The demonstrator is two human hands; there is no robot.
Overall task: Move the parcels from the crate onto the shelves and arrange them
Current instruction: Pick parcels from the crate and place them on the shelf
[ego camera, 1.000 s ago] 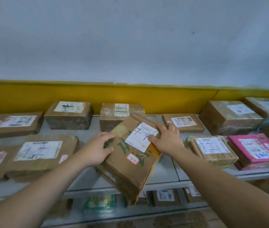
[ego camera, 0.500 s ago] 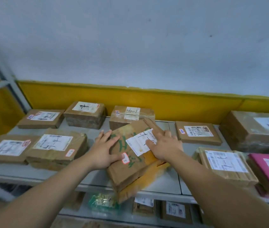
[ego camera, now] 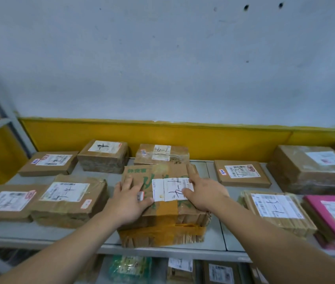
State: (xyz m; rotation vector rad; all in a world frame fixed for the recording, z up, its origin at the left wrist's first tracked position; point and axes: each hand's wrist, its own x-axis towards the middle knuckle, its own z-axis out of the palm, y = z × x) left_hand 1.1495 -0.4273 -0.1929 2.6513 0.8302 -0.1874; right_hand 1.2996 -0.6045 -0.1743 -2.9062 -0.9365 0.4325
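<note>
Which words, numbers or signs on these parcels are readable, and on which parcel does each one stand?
"1-4", handwritten, uncertain: white label on the centre parcel.
Too blurred: green printed characters on that parcel.
Unreadable: handwriting and barcodes on the labels of the other brown parcels.
Blurred: label of the pink parcel.

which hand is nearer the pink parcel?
Right. Right hand presses the right side of the green-printed parcel, toward the pink parcel; left hand lies on its left side, farther away.
</note>
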